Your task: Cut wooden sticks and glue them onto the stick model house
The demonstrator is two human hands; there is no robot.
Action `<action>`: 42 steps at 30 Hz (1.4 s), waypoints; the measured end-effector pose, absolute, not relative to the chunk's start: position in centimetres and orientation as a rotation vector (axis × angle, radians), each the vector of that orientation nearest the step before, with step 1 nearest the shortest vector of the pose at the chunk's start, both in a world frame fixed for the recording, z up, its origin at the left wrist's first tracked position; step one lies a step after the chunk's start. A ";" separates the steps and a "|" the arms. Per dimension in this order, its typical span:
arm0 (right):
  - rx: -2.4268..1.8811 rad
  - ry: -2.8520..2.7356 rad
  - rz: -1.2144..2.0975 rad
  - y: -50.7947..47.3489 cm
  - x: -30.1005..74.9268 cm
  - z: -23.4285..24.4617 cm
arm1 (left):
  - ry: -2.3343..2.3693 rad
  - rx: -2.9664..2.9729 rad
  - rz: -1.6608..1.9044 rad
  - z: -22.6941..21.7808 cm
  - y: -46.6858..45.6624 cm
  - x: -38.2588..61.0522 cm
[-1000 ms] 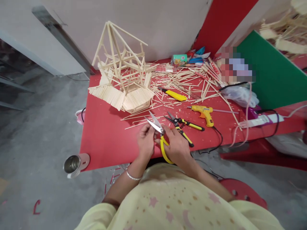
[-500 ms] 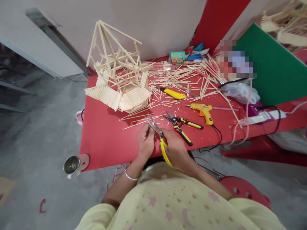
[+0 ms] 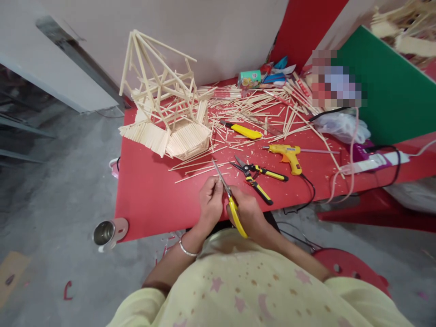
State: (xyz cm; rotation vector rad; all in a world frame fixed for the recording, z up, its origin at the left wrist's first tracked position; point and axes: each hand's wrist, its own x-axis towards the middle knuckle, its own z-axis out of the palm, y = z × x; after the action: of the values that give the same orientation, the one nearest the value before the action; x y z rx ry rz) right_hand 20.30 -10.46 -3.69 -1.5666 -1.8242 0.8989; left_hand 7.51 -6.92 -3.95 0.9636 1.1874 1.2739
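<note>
My right hand (image 3: 245,204) is wrapped round the yellow handles of a pair of scissors (image 3: 233,206), whose blades point away from me and look closed. Close beside the blades, my left hand (image 3: 210,200) is pinched, thumb against fingers; whatever it holds is too small to make out. Beyond both hands stands a frame model made of thin wooden sticks (image 3: 170,102), with slatted panels round its base. Several loose wooden sticks (image 3: 200,167) lie between the model and my hands.
On the red table (image 3: 150,195) lie black-and-yellow shears (image 3: 254,175), a yellow utility knife (image 3: 245,131) and a yellow glue gun (image 3: 289,156) with its cord. A steel mug (image 3: 117,229) stands at the left corner. A power strip (image 3: 378,163) and a green board (image 3: 384,91) are at right.
The scissor blades have closed from a spread position. Both hands stay close together in nearly the same place, and the view has shifted slightly.
</note>
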 end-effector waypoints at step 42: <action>-1.635 -2.045 0.773 -10.8 20.4 -3.8 | 1.421 1.442 1.221 -4.4 -7.2 6.4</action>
State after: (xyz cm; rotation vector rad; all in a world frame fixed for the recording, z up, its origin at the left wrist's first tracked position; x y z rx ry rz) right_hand 20.42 -10.82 -3.77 -1.6349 -2.0450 0.7731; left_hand 6.42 -7.25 -4.39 1.4422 1.4211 1.2205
